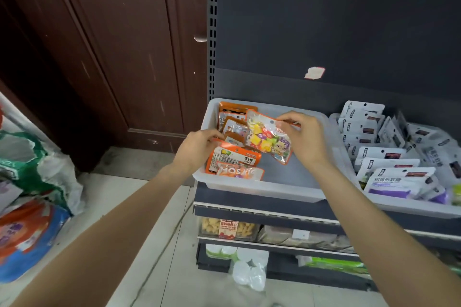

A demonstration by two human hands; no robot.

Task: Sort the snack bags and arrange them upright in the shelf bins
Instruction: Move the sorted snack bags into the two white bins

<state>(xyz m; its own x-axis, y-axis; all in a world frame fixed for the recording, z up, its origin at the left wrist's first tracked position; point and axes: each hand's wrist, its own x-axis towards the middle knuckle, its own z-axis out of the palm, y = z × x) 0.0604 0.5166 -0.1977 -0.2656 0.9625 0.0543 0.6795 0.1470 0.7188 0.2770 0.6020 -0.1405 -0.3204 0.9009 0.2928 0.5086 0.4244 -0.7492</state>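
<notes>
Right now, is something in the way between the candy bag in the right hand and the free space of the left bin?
Nothing visible: the candy bag hangs over the bare floor of the left bin.

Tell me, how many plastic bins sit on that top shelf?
2. The left bin holds orange candy bags, where both hands work. The right bin beside it is packed with white bags. More may sit past the frame's right edge.

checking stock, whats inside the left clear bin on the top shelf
Orange candy bags, some upright at the back, some flat in front; one held by the right hand. The left hand hides others.
</notes>
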